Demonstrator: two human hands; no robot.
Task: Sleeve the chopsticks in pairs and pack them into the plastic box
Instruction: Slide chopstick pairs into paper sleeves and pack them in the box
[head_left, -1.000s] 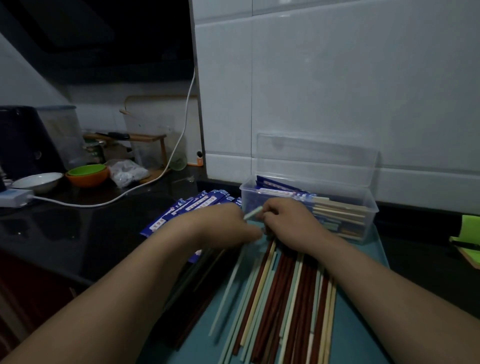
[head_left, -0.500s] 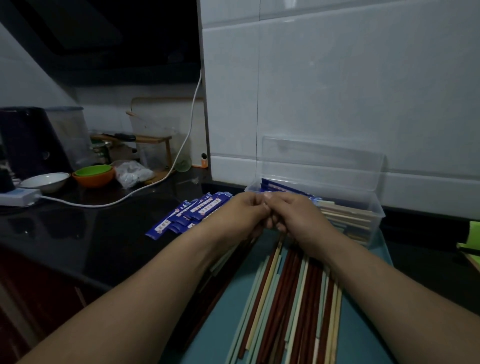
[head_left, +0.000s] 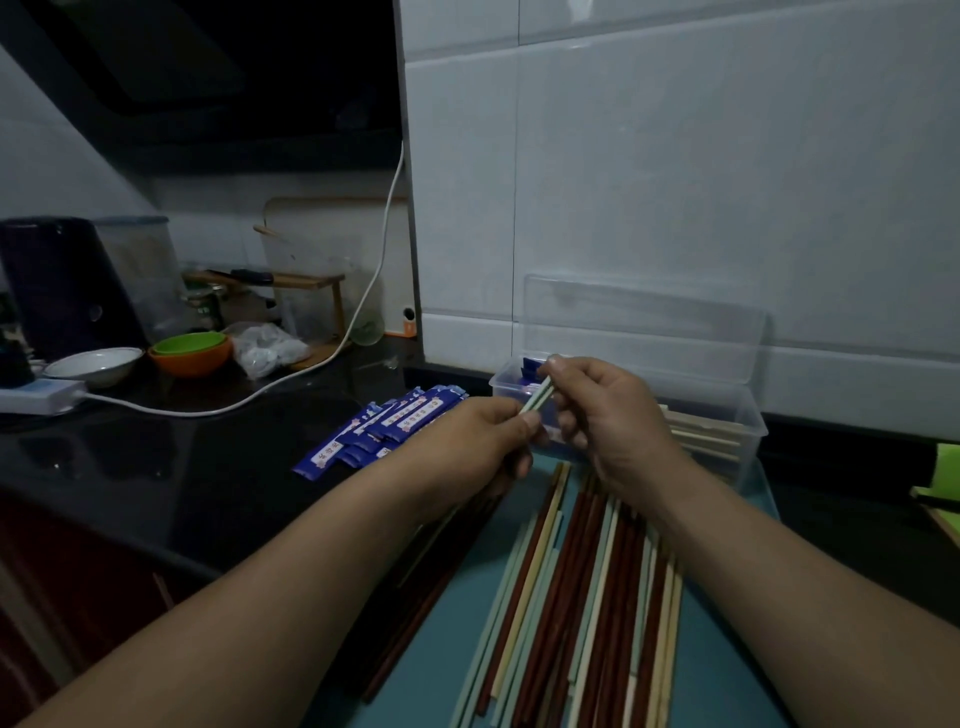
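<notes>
A pair of pale green chopsticks (head_left: 537, 399) is held up above the tray. My left hand (head_left: 480, 441) grips its shaft, and my right hand (head_left: 605, 410) pinches its upper end with thumb and fingertips. Below them, several loose chopsticks (head_left: 576, 597) in brown, cream and pale green lie on a teal tray (head_left: 727, 675). Blue paper sleeves (head_left: 389, 423) are stacked on the black counter to the left. The clear plastic box (head_left: 717, 415) stands behind my hands, holding sleeved pairs, with its lid (head_left: 644, 322) up against the wall.
White tiled wall (head_left: 675, 182) rises just behind the box. At far left stand a white bowl (head_left: 96, 364), a green and orange bowl (head_left: 189, 353), a dark appliance (head_left: 57, 286), a power strip (head_left: 36, 395) with white cable (head_left: 374, 291), and a plastic bag (head_left: 267, 351).
Both hands have risen off the chopstick pile, lifting a pale green pair; the right hand now pinches its upper end in front of the box.
</notes>
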